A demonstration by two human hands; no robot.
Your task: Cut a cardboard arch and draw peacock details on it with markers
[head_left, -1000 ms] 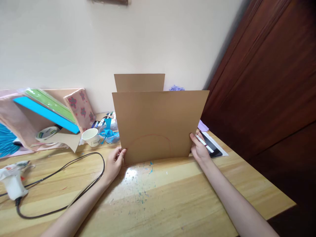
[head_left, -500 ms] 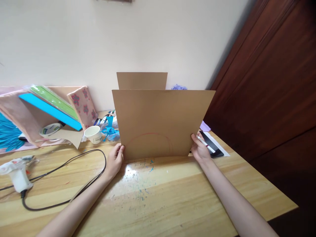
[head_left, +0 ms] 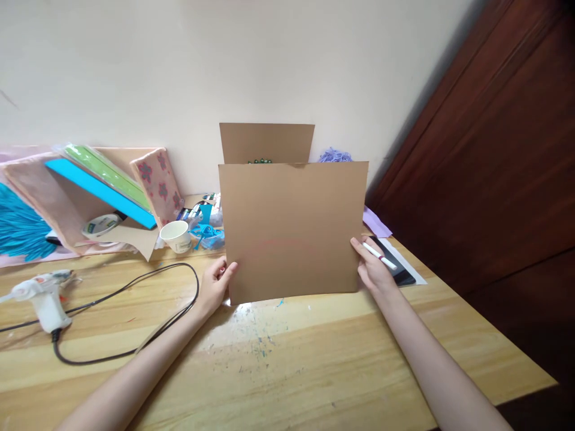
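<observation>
Two hands hold one brown cardboard sheet (head_left: 291,230) upright at the middle of the wooden bench (head_left: 314,365), its lower edge at the bench surface. Behind the sheet stands a cardboard box (head_left: 266,142), its flap showing above the sheet's top edge. Left of the sheet lie a black cable loop (head_left: 148,311) and, further left, a white glue gun (head_left: 42,293). A white paper cup (head_left: 176,236) sits just left of the sheet, near a tape roll (head_left: 99,225). The left hand (head_left: 215,286) grips the sheet's lower left edge. The right hand (head_left: 375,269) grips its lower right edge, with a white marker (head_left: 380,256) also held in its fingers.
</observation>
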